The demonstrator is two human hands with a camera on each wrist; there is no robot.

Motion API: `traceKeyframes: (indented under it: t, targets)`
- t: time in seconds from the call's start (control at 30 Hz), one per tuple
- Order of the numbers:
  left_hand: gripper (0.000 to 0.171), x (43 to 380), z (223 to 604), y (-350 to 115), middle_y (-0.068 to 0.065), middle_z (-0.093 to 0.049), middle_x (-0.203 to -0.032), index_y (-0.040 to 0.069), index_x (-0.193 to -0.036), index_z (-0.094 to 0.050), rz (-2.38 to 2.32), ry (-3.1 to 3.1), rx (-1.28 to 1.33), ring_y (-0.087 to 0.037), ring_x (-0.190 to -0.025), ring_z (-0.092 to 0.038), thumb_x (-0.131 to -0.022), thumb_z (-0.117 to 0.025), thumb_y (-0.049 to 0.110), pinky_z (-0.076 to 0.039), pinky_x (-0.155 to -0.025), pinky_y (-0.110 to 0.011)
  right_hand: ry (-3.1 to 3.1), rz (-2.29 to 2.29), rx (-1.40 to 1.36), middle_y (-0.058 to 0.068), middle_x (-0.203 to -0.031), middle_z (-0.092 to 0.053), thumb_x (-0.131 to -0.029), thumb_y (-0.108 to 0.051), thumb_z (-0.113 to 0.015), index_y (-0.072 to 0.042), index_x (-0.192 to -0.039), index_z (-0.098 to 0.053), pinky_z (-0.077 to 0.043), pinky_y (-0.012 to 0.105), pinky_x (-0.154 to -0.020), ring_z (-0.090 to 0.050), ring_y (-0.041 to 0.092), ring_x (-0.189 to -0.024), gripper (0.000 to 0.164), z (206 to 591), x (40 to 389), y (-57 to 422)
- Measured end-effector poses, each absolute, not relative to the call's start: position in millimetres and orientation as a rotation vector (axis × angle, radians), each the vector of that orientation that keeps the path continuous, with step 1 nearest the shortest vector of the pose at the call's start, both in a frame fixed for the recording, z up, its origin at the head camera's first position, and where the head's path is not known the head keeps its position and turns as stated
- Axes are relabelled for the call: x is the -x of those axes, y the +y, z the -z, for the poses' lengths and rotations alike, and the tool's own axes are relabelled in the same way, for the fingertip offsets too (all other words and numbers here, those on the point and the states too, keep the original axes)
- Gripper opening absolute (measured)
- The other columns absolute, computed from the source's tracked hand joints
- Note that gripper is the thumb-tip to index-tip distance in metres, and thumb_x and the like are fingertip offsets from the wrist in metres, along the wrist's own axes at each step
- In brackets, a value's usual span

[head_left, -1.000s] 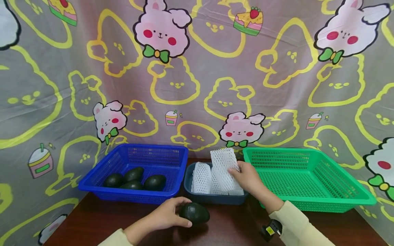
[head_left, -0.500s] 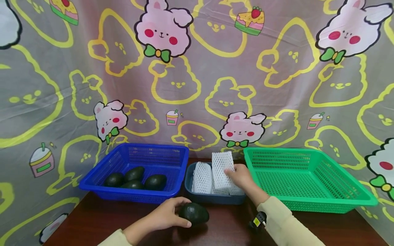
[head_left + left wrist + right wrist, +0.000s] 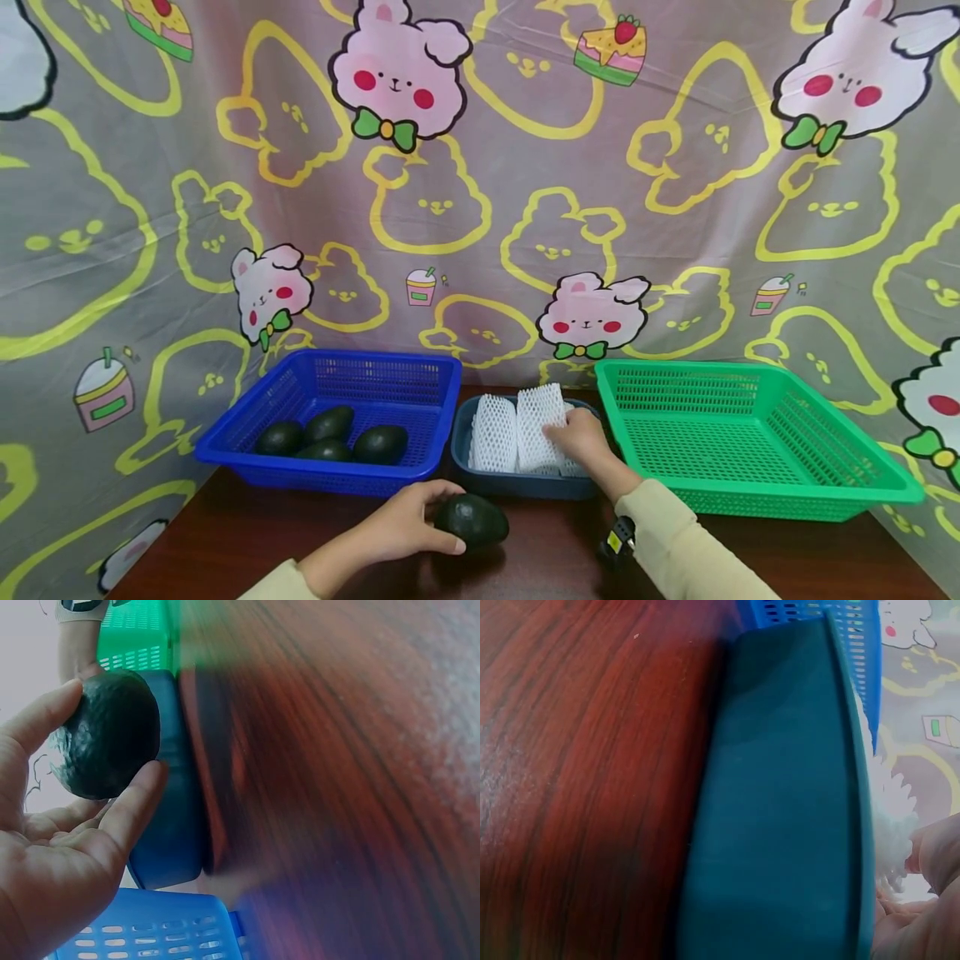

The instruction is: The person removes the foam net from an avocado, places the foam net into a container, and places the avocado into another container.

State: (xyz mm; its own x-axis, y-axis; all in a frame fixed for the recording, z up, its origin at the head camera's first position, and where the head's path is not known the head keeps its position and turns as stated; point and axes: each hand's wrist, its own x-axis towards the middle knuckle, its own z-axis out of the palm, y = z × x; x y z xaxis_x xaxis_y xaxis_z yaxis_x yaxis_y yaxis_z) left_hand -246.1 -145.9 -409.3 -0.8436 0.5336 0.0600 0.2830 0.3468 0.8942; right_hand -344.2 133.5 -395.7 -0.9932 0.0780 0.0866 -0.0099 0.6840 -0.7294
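My left hand (image 3: 411, 523) grips a dark green avocado (image 3: 472, 522) above the front of the table, thumb on one side and fingers on the other. In the left wrist view the same avocado (image 3: 112, 735) sits between the thumb and fingertips. Over the dark blue-grey tray (image 3: 517, 485), my right hand (image 3: 583, 440) pinches a white foam net sleeve (image 3: 538, 429) by its right edge. More foam net sleeves (image 3: 495, 433) lie in that tray. The right wrist view shows mostly the tray's side wall (image 3: 780, 795), with the fingers and white netting partly cut off at the right.
A blue basket (image 3: 247, 462) holding several avocados (image 3: 381, 444) stands to the left of the tray. To the right is a green basket (image 3: 757, 450). A patterned curtain (image 3: 480, 192) hangs behind the brown wooden table (image 3: 315, 575).
My right hand has moved down and slightly left, lowering the foam net sleeve against the tray's contents. The left hand and its avocado have stayed almost still.
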Motion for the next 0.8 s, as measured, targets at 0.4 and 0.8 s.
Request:
traceKeyframes:
  t: [0.4,0.8]
  targets:
    - [0.055,246.0,410.9,-147.7,-0.004,-0.064,-0.106,-0.001,-0.121,-0.058,-1.506,2.358,-0.746,-0.014,-0.092,-0.063,-0.073,-0.082,0.01,-0.052,-0.076,-0.024,-2.859,-0.975,0.006,0.015,-0.075,-0.058,-0.084,-0.013,-0.075,0.014,-0.095,-0.061,-0.046,0.037,-0.057,-0.053,0.024,-0.064,0.032,401.7,340.5,124.1]
    - [0.054,246.0,409.4,-147.4,-0.004,-0.064,-0.105,0.0,-0.12,-0.059,-1.495,2.352,-0.75,-0.014,-0.094,-0.064,-0.074,-0.083,0.014,-0.052,-0.078,-0.024,-2.816,-0.765,-0.084,0.013,-0.068,-0.056,-0.078,-0.018,-0.083,0.008,-0.09,-0.062,-0.047,0.035,-0.053,-0.055,0.021,-0.059,0.036,404.1,336.5,119.7]
